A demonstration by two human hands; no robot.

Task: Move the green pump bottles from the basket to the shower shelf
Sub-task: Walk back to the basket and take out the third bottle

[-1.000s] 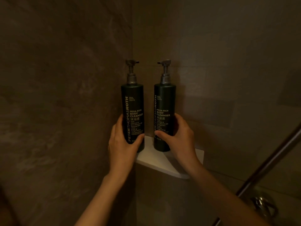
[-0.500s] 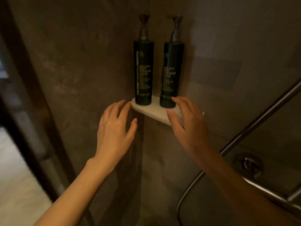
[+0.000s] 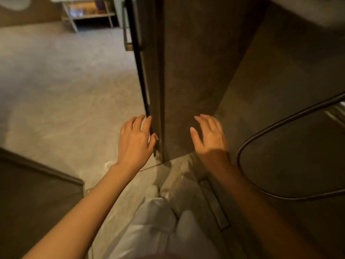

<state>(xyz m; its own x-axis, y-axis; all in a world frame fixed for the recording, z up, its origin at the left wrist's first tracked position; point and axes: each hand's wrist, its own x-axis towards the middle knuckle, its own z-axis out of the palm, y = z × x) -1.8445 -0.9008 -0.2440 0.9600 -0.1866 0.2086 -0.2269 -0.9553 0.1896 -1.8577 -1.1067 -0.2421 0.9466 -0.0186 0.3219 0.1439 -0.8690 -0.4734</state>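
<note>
Neither the green pump bottles nor the basket shows in the head view, which now points down at the floor. A pale blurred edge at the top right may be the shower shelf [image 3: 306,12]; I cannot tell for sure. My left hand [image 3: 135,141] hangs open with fingers spread, beside the dark door frame. My right hand [image 3: 210,137] is open too, in front of the brown tiled wall. Both hands hold nothing.
A dark door frame [image 3: 141,75] and tiled wall corner [image 3: 186,81] stand straight ahead. A shower hose [image 3: 261,133] loops at the right. A floor drain strip [image 3: 214,204] lies below. A wooden shelf unit [image 3: 87,14] stands far left across the grey floor. My white trousers and shoes show below.
Both hands let go of the two bottles on the corner shelf and pulled back. The view swung down and left, so the bottles left the frame.
</note>
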